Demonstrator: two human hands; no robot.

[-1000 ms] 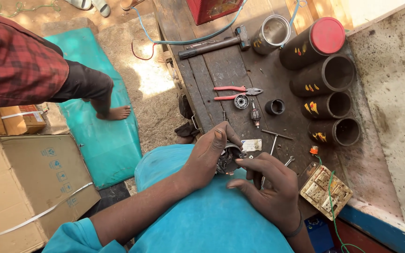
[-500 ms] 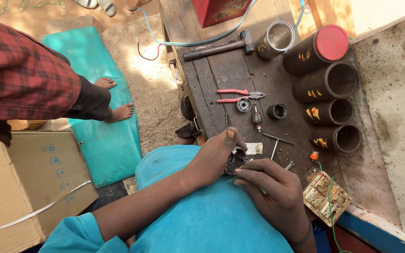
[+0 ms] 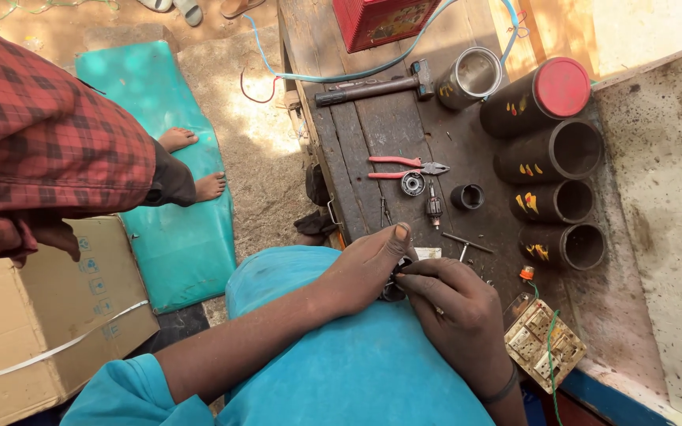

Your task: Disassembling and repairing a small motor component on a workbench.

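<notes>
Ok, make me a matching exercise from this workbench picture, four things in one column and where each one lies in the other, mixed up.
Things:
1. hammer
2. pliers
3. red lid
4. switch board

Places:
A. on the top black tube
B. at the near right corner, by the right hand
C. at the far end of the bench, beside the metal can
D. mid-bench, just above the small round bearing

Pairs: 1-C, 2-D, 3-A, 4-B
</notes>
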